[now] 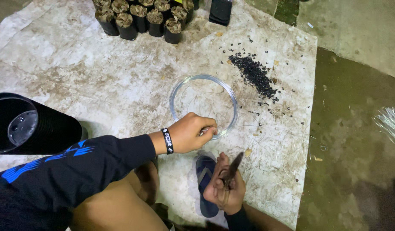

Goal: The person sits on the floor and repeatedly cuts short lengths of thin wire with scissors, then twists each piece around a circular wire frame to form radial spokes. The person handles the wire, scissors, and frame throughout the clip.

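A coil of thin shiny wire [180, 87] lies in a ring on a dirty white sheet [77, 68]. My left hand [191, 132], with a black wristband, is closed on the near edge of the coil, pinching the wire. My right hand [225, 186] sits lower, nearer to me, gripping a dark metal cutting tool [233, 167] that points up toward the coil. A blue sandal [204, 175] on my foot lies just left of the right hand.
A pile of small black bits [254, 75] lies right of the coil. Several black bags filled with soil [141, 17] stand at the far edge. A stack of black pots [30, 124] sits at left. Cut wire strands [390, 122] lie at right on the floor.
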